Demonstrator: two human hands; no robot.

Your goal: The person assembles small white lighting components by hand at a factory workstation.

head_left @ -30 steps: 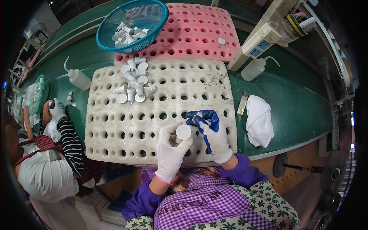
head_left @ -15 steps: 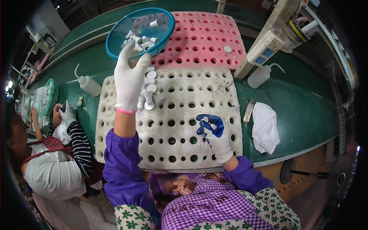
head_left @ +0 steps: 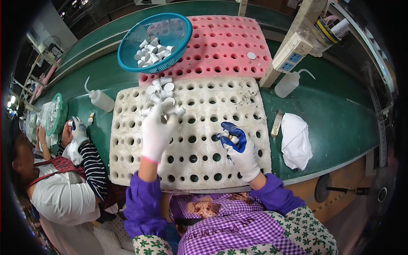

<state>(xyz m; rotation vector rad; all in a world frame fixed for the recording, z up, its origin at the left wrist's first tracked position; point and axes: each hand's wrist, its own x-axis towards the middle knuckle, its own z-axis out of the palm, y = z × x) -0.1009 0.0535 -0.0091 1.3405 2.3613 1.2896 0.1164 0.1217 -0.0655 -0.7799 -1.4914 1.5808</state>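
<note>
My left hand (head_left: 159, 129), in a white glove with a pink cuff, reaches over the pale foam board (head_left: 202, 165). Its thumb and fingers close round a small white plastic piece at the near end of a cluster; the fingers hide most of that piece. Just beyond lie several white cup-shaped parts (head_left: 154, 98), some on their sides. Lower right over the board is my right hand (head_left: 243, 153), whose glove has blue-coated fingers. They curl round a small white part (head_left: 232, 138) with a yellowish spot, partly covered by the fingers.
A teal plastic basket (head_left: 123, 59) of white cups sits partly on a pink holed foam board (head_left: 229, 46). Squeeze bottles (head_left: 102, 100) stand at both sides. Right lies a white cloth (head_left: 295, 142); behind it rises a post with sockets (head_left: 291, 57). A co-worker (head_left: 63, 191) sits left.
My left hand has drawn back from the basket to the cluster on the pale board, where more white cups now lie. My right hand stays nearly in place, its held part now more visible.
</note>
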